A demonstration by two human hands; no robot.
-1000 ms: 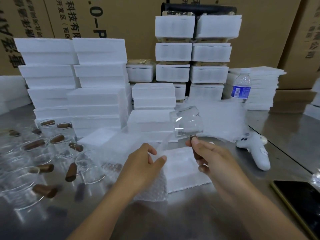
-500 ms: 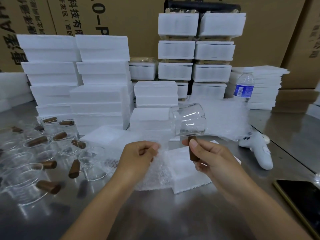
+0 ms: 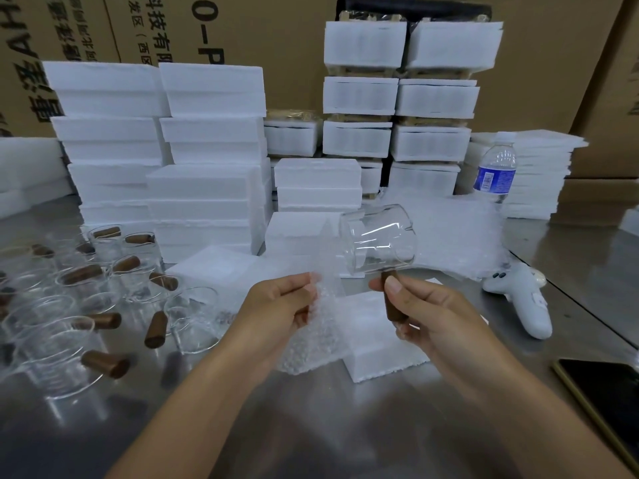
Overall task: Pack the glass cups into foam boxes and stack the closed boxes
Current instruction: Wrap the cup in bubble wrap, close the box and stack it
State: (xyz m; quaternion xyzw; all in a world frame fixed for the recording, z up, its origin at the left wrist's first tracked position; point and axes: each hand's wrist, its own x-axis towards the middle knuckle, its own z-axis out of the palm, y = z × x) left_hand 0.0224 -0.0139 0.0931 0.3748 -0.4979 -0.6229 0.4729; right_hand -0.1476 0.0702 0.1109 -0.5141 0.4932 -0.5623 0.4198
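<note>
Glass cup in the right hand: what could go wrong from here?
1. The right hand holds the glass cup only by its brown handle, tipped sideways above the steel table; a slip could drop and break it.
2. The left hand pinches just one edge of the bubble wrap, so it may slide off in wrapping.
3. Loose cups stand close on the left; a sweep might knock them.

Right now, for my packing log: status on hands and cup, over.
Right hand grips glass cup by brown handle, tipped sideways. Left hand pinches bubble wrap. Nothing between wrap and cup.
</note>
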